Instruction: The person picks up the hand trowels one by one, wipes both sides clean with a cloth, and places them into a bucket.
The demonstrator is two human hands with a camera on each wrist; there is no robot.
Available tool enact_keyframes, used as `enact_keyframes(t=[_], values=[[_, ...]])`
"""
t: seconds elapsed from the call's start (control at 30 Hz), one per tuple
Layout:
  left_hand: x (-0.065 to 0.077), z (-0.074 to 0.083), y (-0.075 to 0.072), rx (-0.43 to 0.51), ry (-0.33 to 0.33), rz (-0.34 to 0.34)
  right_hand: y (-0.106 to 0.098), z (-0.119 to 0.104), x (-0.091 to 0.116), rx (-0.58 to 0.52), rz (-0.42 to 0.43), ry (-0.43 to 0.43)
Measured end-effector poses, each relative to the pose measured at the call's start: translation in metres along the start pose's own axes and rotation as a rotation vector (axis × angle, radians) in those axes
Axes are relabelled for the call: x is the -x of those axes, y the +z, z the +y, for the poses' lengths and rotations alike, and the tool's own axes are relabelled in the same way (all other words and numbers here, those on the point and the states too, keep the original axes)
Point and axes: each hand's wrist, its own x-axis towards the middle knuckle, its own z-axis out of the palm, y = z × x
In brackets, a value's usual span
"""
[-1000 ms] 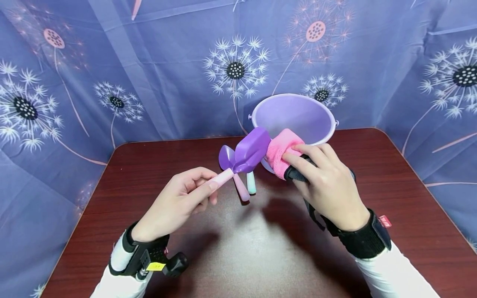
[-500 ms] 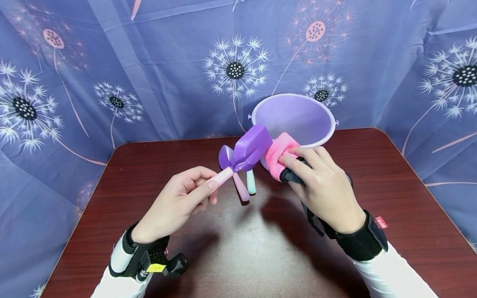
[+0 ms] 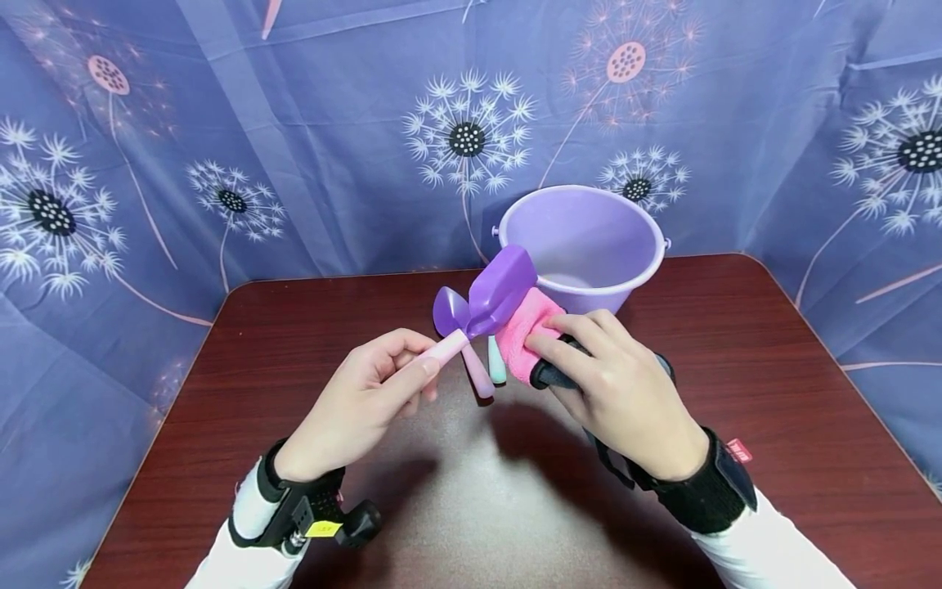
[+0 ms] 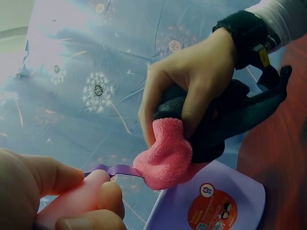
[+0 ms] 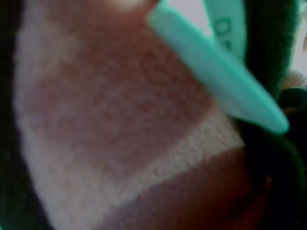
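Note:
My left hand (image 3: 361, 401) grips the pink handle of a toy shovel (image 3: 503, 286), its purple blade pointing away and up to the right. In my right hand (image 3: 625, 401) is a bunched pink fluffy cloth (image 3: 524, 335) with a dark fabric part under the fingers. That cloth meets the right side of the blade. The left wrist view shows the cloth (image 4: 165, 155) at the blade's thin edge, with the pink handle (image 4: 79, 201) between left thumb and fingers. A blurred close surface and a teal tag (image 5: 220, 72) fill the right wrist view.
Behind the hands stands a lavender bucket (image 3: 655, 266), with a round orange sticker (image 4: 211, 206) on its side. A purple scoop (image 3: 450, 311) with a pink handle and a mint handle (image 3: 496, 362) lie on the brown table (image 3: 324, 307) under the shovel. Dandelion-print fabric (image 3: 331, 123) hangs behind.
My right hand has moved left and toward me with the cloth, from beside the bucket to the blade's lower right part. The left hand and shovel have shifted only slightly.

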Motion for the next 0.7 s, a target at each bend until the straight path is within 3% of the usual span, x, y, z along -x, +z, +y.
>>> enact_keyframes(t=[0.33, 0.7], values=[[-0.001, -0.001, 0.005, -0.100, -0.022, 0.041, 0.002, -0.012, -0.001, -0.050, -0.063, -0.039], [-0.002, -0.003, 0.007, -0.196, -0.031, 0.056, 0.000, -0.018, -0.005, -0.096, 0.044, -0.156]])
